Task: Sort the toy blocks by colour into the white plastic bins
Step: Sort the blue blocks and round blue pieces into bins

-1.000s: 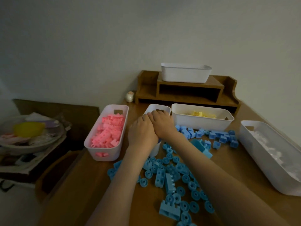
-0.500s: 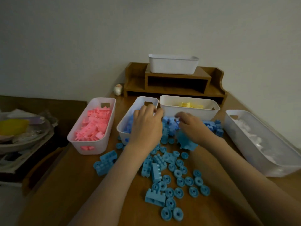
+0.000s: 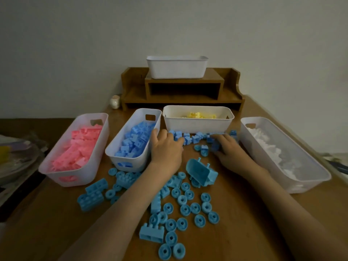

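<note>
Wooden counter: the right hand curls its grip round small blue blocks; the left hand, I cannot tell. Best cup both together, then lift clear into the blue bin.

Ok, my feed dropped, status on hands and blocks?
Left hand and right hand on blue blocks beside yellow-block bin, grip unclear. Blue-block bin partly filled. Nothing blocking.

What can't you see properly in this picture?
Head view only:
Top bin: the inside is hidden by its own wall.
Whether the left hand and right hand grip anything: fingers cover it.
White pieces in the right bin: blurred together.
Clutter at the left edge: dark, cut off.
</note>
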